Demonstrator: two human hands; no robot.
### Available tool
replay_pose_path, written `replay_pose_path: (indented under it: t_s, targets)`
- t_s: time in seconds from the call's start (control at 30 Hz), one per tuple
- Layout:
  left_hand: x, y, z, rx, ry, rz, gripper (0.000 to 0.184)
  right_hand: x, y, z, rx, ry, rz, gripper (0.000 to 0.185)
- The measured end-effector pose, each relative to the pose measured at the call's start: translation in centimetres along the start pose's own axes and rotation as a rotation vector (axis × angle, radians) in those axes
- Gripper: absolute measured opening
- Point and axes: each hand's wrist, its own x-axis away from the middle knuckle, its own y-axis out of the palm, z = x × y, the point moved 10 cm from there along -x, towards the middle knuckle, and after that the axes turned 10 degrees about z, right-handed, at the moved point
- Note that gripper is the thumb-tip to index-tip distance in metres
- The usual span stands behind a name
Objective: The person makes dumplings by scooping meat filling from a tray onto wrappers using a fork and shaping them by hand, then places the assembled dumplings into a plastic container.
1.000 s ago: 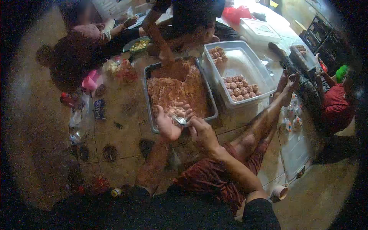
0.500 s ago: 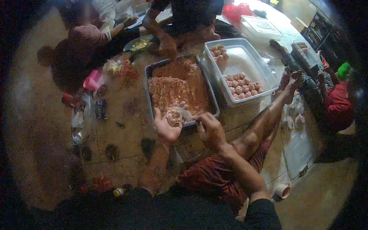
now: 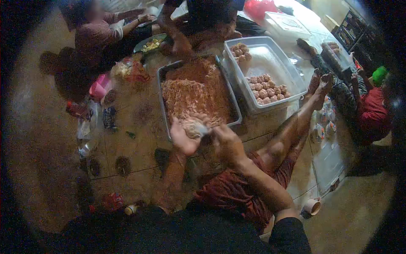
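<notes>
Over the near edge of a tub of reddish minced mixture (image 3: 194,91), my left hand (image 3: 186,137) lies palm up, fingers spread, with a pale lump of the mixture (image 3: 191,128) on it. My right hand (image 3: 228,144) is closed round the handle of a spoon (image 3: 202,130), whose blurred bowl touches the lump. To the right of the tub stands a clear plastic box (image 3: 277,63) with round balls of mixture (image 3: 266,89) in its near part and a smaller group in its far left corner.
A co-worker's arm (image 3: 179,40) reaches to the tub's far edge. Another person (image 3: 99,36) sits at the back left near a bowl (image 3: 153,44). A person in red (image 3: 374,110) is at the right. A cup (image 3: 312,206) and a pink container (image 3: 99,87) are on the floor.
The spoon has moved from the lump's right side back onto it, and my right hand has shifted slightly left. The co-worker's hand has drawn back from inside the tub to its far edge.
</notes>
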Motion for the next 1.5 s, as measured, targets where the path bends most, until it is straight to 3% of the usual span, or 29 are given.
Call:
replay_pose_path:
  t_s: [0.03, 0.1, 0.17, 0.23, 0.27, 0.3, 0.4, 0.47, 0.5, 0.57, 0.63, 0.7, 0.77, 0.83, 0.87, 0.9, 0.93, 0.97, 1.0, 1.03, 1.1, 1.13, 1.2, 1.27, 1.33, 1.37, 1.43, 1.5]
  targets:
    - [0.1, 0.5, -0.1, -0.001, -0.001, -0.003, 0.094, 0.1, 0.2, 0.4, 0.001, -0.002, 0.003, 0.025]
    - [0.5, -1.4, -0.3, -0.173, -0.001, 0.307, 0.094, 0.2, 0.7, 0.7, 0.022, 0.018, -0.083, 0.025]
    - [0.9, -1.5, -0.3, -0.077, -0.078, 0.315, 0.096, 0.0, -0.6, 0.2, 0.034, 0.027, -0.102, 0.026]
    - [0.5, -0.1, -0.3, -0.139, -0.054, 0.168, 0.097, -0.8, -2.1, -0.8, -0.031, -0.053, 0.021, 0.026]
    - [0.5, 1.6, -1.6, -0.051, -0.149, 0.021, 0.095, -0.8, -1.5, -0.5, 0.021, -0.069, -0.072, 0.025]
    - [0.6, 1.5, -1.5, -0.055, -0.146, 0.015, 0.095, -0.9, -1.7, -0.1, 0.020, -0.076, -0.068, 0.025]
    - [0.1, -1.7, 0.3, -0.119, -0.021, 0.198, 0.085, -1.3, -1.5, 1.2, 0.139, -0.104, -0.069, 0.021]
    - [0.2, -3.6, 1.1, -0.243, -0.007, 0.282, 0.083, -1.4, -3.6, 1.9, -0.101, -0.035, 0.190, 0.023]
    - [0.1, -1.8, 0.1, -0.175, -0.040, 0.133, 0.082, -1.2, -2.8, 2.3, -0.097, -0.035, 0.192, 0.023]
    - [0.5, 2.1, -1.9, -0.049, -0.133, -0.162, 0.079, -1.0, 1.0, 6.1, -0.438, 0.345, 0.049, 0.023]
    - [1.3, 1.2, -2.0, -0.577, 0.013, 0.325, 0.081, -1.3, 2.5, 5.0, -0.416, 0.218, -0.060, 0.028]
    - [1.4, 1.8, -0.5, -0.665, 0.002, 0.202, 0.082, -1.5, 2.3, 3.7, -0.576, 0.110, -0.026, 0.030]
    - [3.1, 5.8, -1.4, -0.476, -0.269, 0.120, 0.079, -2.1, -0.4, 0.3, -0.625, 0.034, 0.004, 0.031]
    - [0.8, -2.6, -0.2, -1.658, -0.165, -0.215, 0.072, -2.5, 0.5, -0.1, -0.741, 0.271, -0.171, 0.031]
    - [0.8, -6.8, -0.4, -1.268, -0.217, -0.028, 0.073, -2.8, 0.0, -0.1, -0.515, 0.304, -0.175, 0.032]
    - [1.2, -10.2, -0.9, -0.869, -0.257, 0.144, 0.073, -2.7, -0.1, -0.4, -0.515, 0.299, -0.178, 0.032]
    - [1.6, -10.2, -1.8, -0.462, -0.285, 0.301, 0.074, -3.0, -1.9, -0.4, -0.433, 0.247, -0.015, 0.029]
    - [1.2, -9.1, -2.0, -0.459, -0.274, 0.299, 0.074, -3.1, -3.7, -0.4, -0.351, 0.191, 0.144, 0.027]
    - [0.9, -1.4, -2.1, -0.635, -0.169, 0.088, 0.077, -3.0, -4.6, -0.1, -0.375, 0.079, 0.233, 0.021]
    - [0.4, -0.5, -1.8, -0.617, -0.151, 0.031, 0.075, -2.5, -4.4, 0.7, -0.378, 0.073, 0.223, 0.021]
    - [-0.5, 1.2, -1.2, -0.573, -0.117, -0.083, 0.070, -0.7, -3.2, 4.6, -0.513, 0.351, 0.225, 0.020]
    - [-1.5, -0.5, -0.2, -0.941, -0.035, -0.134, 0.058, 0.5, -2.4, 5.6, -0.513, 0.344, 0.221, 0.020]
    - [-0.3, 1.2, 1.4, -1.317, 0.384, -0.057, 0.026, 2.7, 1.2, 7.3, -0.619, 0.432, 0.026, 0.021]
    - [0.9, 4.7, 0.9, -1.181, 0.434, -0.002, 0.024, 3.1, 2.0, 7.4, -0.690, 0.483, -0.009, 0.021]
    - [0.8, 3.3, 1.8, -1.046, 0.477, 0.057, 0.023, 3.4, 2.7, 7.5, -0.764, 0.540, -0.045, 0.022]
    - [-0.4, 0.0, 1.2, -1.166, 0.378, 0.051, 0.030, 2.9, 2.4, 7.0, -0.765, 0.464, -0.037, 0.022]
    - [-0.4, 0.0, 0.3, -1.285, 0.274, 0.045, 0.037, 1.8, 1.7, 6.3, -0.767, 0.389, -0.028, 0.022]
    - [1.4, 7.4, -0.7, -1.883, 0.384, -0.024, 0.045, 0.3, -1.8, 2.0, -0.177, -0.152, 0.091, 0.022]
